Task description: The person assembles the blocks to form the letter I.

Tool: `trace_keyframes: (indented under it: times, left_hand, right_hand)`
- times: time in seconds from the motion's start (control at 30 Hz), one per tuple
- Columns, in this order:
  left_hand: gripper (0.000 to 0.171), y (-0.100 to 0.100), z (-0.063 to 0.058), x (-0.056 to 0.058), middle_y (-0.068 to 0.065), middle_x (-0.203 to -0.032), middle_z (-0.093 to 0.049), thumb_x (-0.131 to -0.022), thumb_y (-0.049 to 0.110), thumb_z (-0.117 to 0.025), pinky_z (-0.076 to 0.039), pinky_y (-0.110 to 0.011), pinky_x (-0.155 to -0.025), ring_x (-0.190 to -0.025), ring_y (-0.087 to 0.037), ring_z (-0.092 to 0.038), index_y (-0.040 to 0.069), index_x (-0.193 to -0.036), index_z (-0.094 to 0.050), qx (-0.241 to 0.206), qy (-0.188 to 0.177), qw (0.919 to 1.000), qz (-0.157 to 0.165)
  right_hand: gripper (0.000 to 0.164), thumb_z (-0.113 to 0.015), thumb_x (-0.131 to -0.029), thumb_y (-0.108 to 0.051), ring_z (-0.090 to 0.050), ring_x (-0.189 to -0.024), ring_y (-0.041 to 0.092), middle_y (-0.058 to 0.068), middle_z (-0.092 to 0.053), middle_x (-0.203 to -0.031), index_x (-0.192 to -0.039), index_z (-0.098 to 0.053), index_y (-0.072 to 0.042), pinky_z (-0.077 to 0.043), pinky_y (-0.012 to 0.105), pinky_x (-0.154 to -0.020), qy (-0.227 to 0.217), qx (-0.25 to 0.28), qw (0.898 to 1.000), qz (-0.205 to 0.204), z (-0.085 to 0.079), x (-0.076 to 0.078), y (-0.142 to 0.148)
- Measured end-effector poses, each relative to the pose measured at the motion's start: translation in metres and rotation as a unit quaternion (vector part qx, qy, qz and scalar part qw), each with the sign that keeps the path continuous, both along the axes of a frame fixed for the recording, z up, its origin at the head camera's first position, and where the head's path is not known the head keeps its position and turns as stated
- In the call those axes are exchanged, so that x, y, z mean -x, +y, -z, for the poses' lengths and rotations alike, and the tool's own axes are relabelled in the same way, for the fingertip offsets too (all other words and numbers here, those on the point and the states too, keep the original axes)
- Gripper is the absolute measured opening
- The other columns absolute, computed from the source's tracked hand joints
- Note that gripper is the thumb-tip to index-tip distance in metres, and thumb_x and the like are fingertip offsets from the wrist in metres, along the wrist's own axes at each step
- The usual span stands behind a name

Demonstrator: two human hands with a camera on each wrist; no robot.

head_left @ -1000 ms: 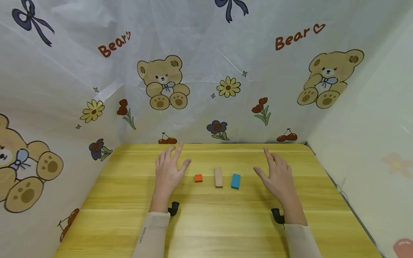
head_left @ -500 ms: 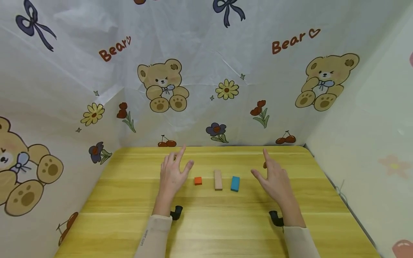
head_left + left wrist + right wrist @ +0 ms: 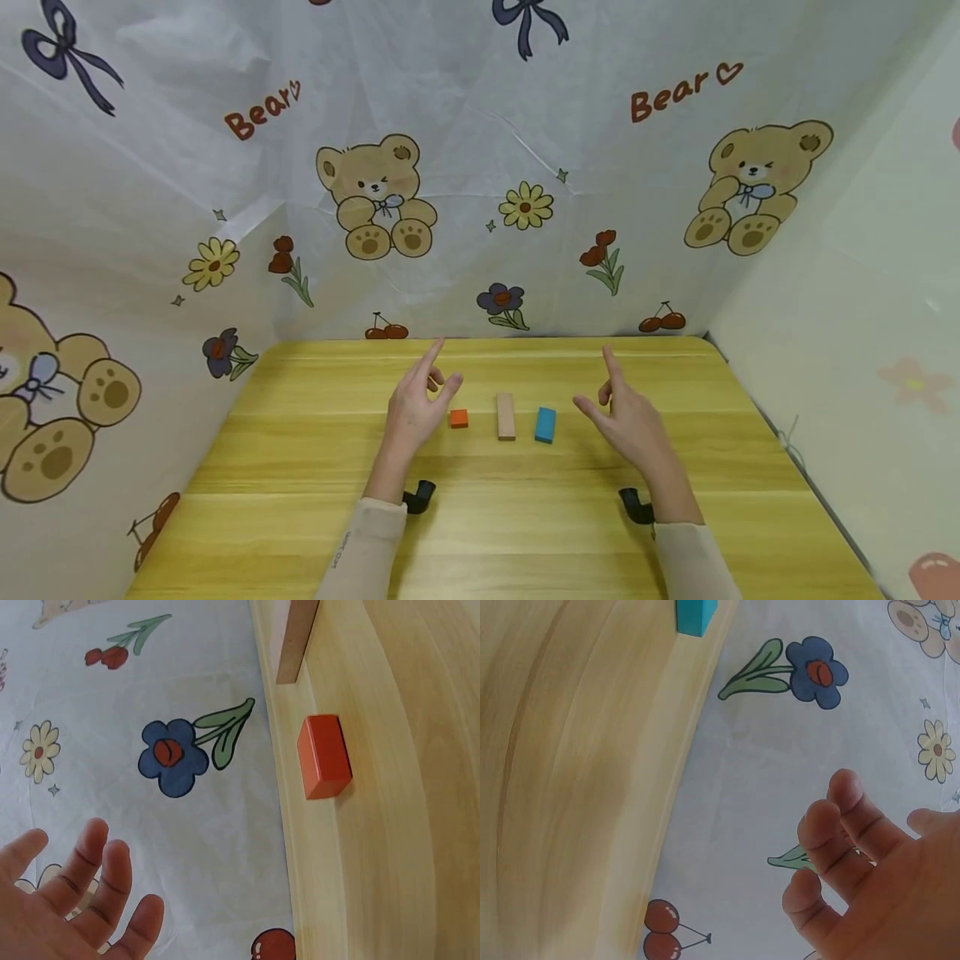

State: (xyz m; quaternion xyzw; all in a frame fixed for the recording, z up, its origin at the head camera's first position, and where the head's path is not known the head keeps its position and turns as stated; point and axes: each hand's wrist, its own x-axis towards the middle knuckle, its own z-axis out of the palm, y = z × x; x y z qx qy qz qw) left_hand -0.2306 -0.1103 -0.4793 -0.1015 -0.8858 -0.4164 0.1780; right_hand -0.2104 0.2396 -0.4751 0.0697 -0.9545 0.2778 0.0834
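Observation:
Three blocks lie in a row on the yellow wooden table [image 3: 487, 517]: a small orange block [image 3: 459, 418], a long tan block [image 3: 506, 416] and a blue block [image 3: 545, 424]. My left hand [image 3: 416, 405] hovers just left of the orange block, fingers spread, holding nothing. My right hand [image 3: 626, 417] hovers right of the blue block, fingers loosely extended and empty. In the left wrist view the orange block [image 3: 323, 756] and the end of the tan block [image 3: 297, 641] show, with my left fingers [image 3: 82, 892] apart from them. The right wrist view shows a corner of the blue block [image 3: 699, 616] and my right fingers [image 3: 840, 840].
A printed sheet with bears and flowers [image 3: 450, 183] walls the table at the back and left. A plain pale wall [image 3: 855, 317] stands on the right. Black wrist mounts [image 3: 420, 497] [image 3: 632, 505] sit at both wrists.
Both hands have drifted inward toward the row of blocks, the left nearer the orange block, the right nearer the blue one. The blocks have not moved.

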Motion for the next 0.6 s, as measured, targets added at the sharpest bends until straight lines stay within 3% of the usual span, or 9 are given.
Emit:
trace_keyframes:
  times: [0.37,0.6]
  left_hand:
    - [0.069,0.017,0.005,0.0,0.002,-0.095,-0.064,-0.102,0.048,-0.07,-0.051,-0.03,-0.076,-0.081,-0.012,-0.061,0.036,-0.163,-0.041,-0.054,-0.055,0.9953,0.059]
    - [0.067,0.026,0.012,-0.001,0.0,-0.095,-0.064,-0.101,0.042,-0.072,-0.052,-0.026,-0.074,-0.08,-0.012,-0.062,0.035,-0.162,-0.044,-0.076,-0.082,0.9903,0.082]
  right_hand:
    - [0.104,-0.064,-0.1,-0.063,-0.047,-0.063,0.016,0.004,-0.06,-0.094,-0.173,-0.002,-0.022,-0.04,0.03,-0.057,-0.045,0.038,0.997,-0.039,0.005,0.002,-0.006]
    - [0.103,-0.065,-0.1,-0.062,-0.048,-0.062,0.016,0.003,-0.06,-0.092,-0.173,-0.007,-0.018,-0.04,0.03,-0.057,-0.058,0.036,0.997,-0.046,0.012,0.003,-0.009]
